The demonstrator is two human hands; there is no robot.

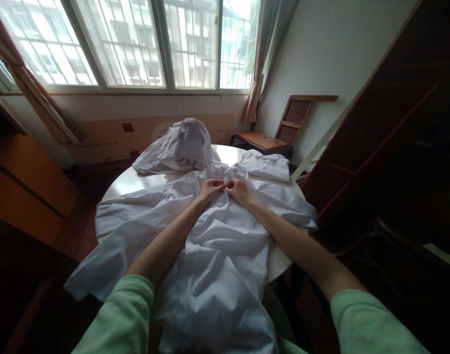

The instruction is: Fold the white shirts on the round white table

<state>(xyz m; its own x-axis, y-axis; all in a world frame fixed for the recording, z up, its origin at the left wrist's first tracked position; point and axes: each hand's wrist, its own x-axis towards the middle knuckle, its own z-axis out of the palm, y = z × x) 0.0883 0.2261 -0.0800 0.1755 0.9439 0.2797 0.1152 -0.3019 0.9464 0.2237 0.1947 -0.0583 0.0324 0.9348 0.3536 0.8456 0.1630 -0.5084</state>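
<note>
White shirt (217, 246) lies spread over round table (136, 182), frame centre. Left hand (210, 189) and right hand (238, 190) meet mid-frame, fingers pinching its fabric. Crumpled white garment (180, 145) above; folded one (267, 164) upper right.

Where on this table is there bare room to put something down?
Bare tabletop shows left, between crumpled pile and spread shirt; a sliver behind, by folded shirt. Crowded centre, where left hand and right hand pinch.
</note>
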